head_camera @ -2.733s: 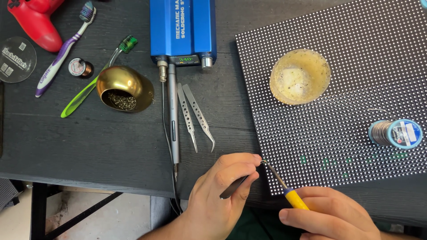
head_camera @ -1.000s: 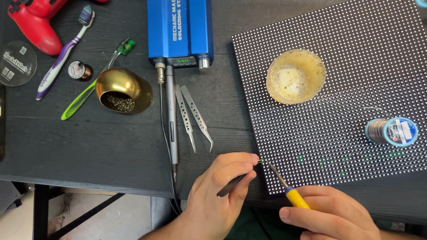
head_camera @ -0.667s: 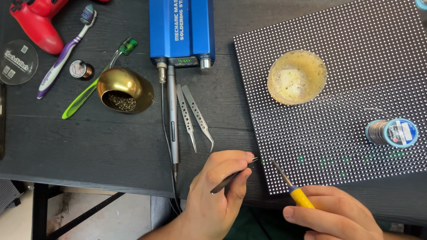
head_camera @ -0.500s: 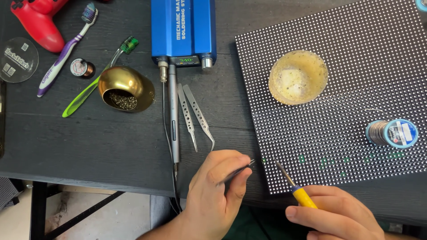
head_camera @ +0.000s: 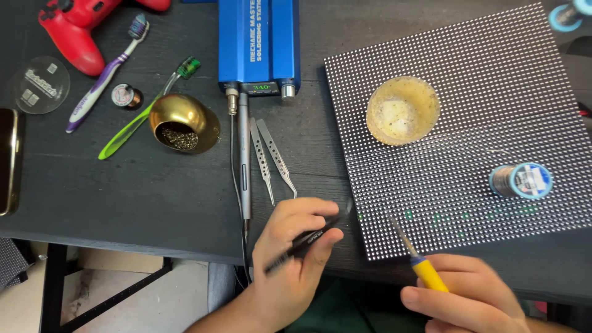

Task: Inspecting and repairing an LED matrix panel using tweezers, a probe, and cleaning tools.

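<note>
My left hand (head_camera: 290, 259) grips black tweezers (head_camera: 305, 239) whose tip points right, just off the near left corner of a black LED matrix panel (head_camera: 481, 80). My right hand (head_camera: 468, 299) holds a yellow-handled soldering iron (head_camera: 414, 256), its thin metal tip resting over the panel's near rows, beside a few green-lit dots. A round yellowish dish (head_camera: 402, 111) and a blue spool of solder wire (head_camera: 520, 180) sit on the panel.
A blue soldering station (head_camera: 259, 43) stands at the back, with a slim silver handpiece (head_camera: 245, 160) and two silver tweezers (head_camera: 271, 157) below it. Left are a brass tip-cleaner bowl (head_camera: 182, 123), green and purple toothbrushes, a red game controller (head_camera: 86, 24) and a phone edge (head_camera: 7, 160).
My left hand has drawn the black tweezers slightly left, off the panel's edge. The soldering iron in my right hand has shifted a little to the right.
</note>
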